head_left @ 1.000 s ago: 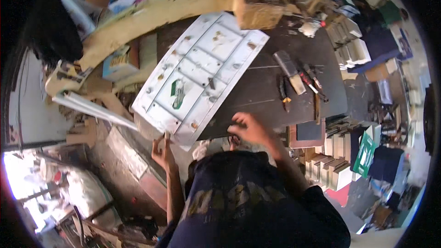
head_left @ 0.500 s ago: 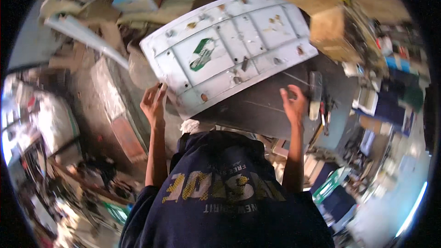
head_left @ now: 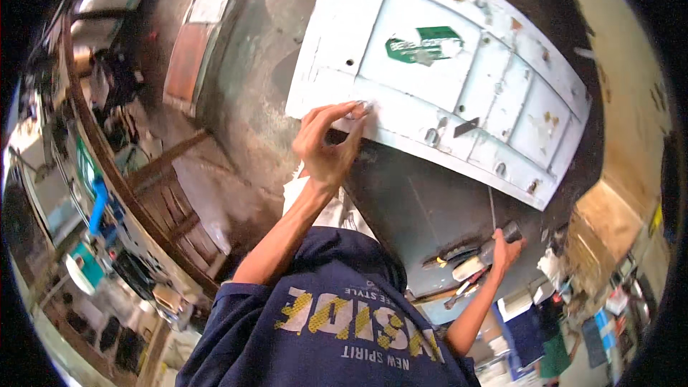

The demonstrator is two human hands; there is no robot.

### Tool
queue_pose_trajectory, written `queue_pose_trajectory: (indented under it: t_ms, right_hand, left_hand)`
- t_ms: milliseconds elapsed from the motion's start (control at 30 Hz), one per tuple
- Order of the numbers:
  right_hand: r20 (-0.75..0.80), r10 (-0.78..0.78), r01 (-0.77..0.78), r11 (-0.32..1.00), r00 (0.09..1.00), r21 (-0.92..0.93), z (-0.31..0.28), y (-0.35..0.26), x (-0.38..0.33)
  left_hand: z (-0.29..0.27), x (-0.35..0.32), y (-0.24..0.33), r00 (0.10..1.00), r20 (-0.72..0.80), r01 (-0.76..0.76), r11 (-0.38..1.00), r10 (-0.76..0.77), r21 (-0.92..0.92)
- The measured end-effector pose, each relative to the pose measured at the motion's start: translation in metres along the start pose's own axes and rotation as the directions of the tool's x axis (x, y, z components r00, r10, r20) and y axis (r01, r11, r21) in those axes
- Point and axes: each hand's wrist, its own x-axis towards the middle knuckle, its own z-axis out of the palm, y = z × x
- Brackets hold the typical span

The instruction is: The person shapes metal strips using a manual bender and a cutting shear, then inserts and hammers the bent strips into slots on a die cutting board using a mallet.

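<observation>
A large white ribbed panel [head_left: 423, 93], with small holes, worn spots and a green sticker [head_left: 423, 44], lies over a dark tabletop [head_left: 408, 193]. At its near left edge my left hand [head_left: 326, 140] is closed in a pinch, thumb and forefinger meeting on a small blurred piece, too small to name. My right hand [head_left: 506, 254] reaches to the tools past the panel's near edge. Its fingers curl around the end of a dark cylindrical tool [head_left: 512, 230]; whether that is lifted I cannot tell. A thin light line or rod [head_left: 491, 204] runs between the panel and that hand.
Beside my right hand lie a pale block [head_left: 468, 268] and several hand tools. A wooden box-like piece [head_left: 605, 211] stands at right, below a long pale beam. To the left are a wooden frame [head_left: 165, 154] and a reddish board [head_left: 185, 61] on the floor.
The view has swung round, so the panel appears further right and turned. My left hand has moved in to the panel's near edge. My right hand has gone to the dark tool.
</observation>
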Motion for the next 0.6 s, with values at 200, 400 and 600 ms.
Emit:
queue_pose_trajectory:
  t_ms: [200,400,600]
  right_hand:
    - [0.118,-0.108,0.094,0.988,0.987,0.123,-0.014,-0.007,0.005]
    - [0.186,-0.198,0.188,0.980,0.962,0.068,-0.038,-0.042,-0.021]
    - [0.318,-0.275,0.096,0.872,0.907,0.480,-0.087,-0.130,-0.066]
  left_hand:
    - [0.014,-0.016,0.004,0.992,-0.124,-0.007,0.984,0.029,0.177]
    - [0.014,-0.027,0.000,0.989,-0.128,0.072,0.997,-0.075,-0.028]
    - [0.023,-0.028,-0.001,0.965,-0.258,0.027,0.999,-0.039,-0.047]
